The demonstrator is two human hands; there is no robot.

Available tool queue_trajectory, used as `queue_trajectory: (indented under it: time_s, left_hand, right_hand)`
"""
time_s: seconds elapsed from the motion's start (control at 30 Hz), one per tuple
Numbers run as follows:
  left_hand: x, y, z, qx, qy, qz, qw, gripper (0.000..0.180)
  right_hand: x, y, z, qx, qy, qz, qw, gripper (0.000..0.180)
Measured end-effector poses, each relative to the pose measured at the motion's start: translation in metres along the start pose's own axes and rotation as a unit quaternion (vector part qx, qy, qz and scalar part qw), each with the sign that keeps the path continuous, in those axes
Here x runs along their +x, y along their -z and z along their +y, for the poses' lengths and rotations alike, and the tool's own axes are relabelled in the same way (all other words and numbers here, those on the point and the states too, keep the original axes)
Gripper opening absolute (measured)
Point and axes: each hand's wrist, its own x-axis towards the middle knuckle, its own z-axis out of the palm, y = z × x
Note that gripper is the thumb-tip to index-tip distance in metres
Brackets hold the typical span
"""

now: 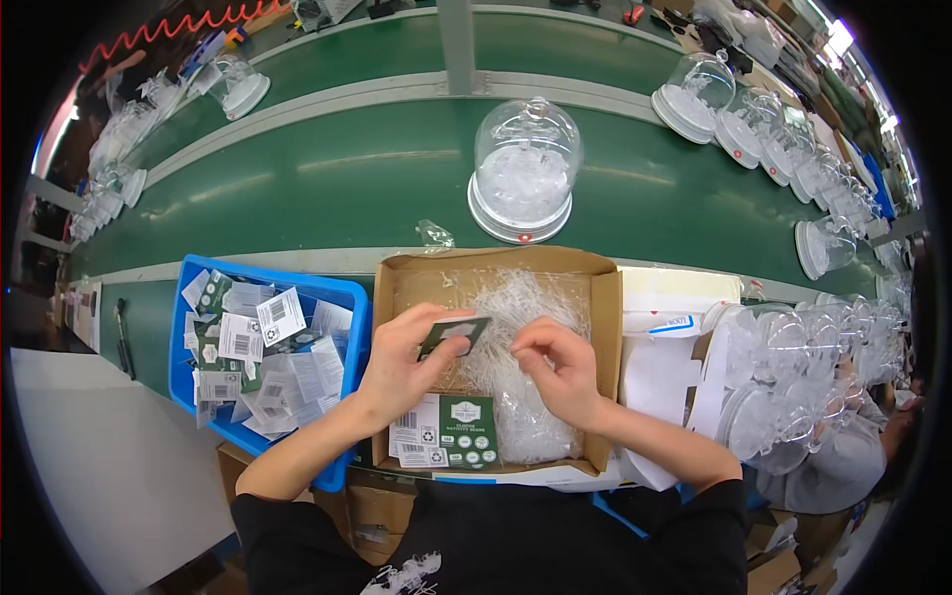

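My left hand pinches a small folded green card between thumb and fingers, above an open cardboard box. To its right, my right hand is closed, thumb against curled fingers; whatever it may hold is too small to make out. Clear thin plastic strands lie heaped in the box beneath both hands. Nearer to me in the box are several green-and-white printed cards, beside a clear plastic bundle.
A blue bin of loose tags stands left of the box. Beyond, a clear dome on a white base sits on the green conveyor. More domes crowd the right, near another person's sleeve. White cartons adjoin the box.
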Motion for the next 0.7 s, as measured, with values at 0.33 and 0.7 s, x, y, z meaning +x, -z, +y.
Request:
queue_trajectory:
  time_s: [0.33, 0.7]
  left_hand:
    - [0.005, -0.018, 0.005, 0.064, -0.080, 0.043, 0.994, 0.030]
    - [0.000, -0.017, 0.000, 0.126, -0.153, -0.004, 0.980, 0.033]
  right_hand:
    - [-0.001, -0.010, -0.007, 0.150, -0.147, -0.024, 0.977, 0.016]
    - [0.000, -0.006, -0.008, 0.208, -0.219, -0.082, 0.950, 0.010]
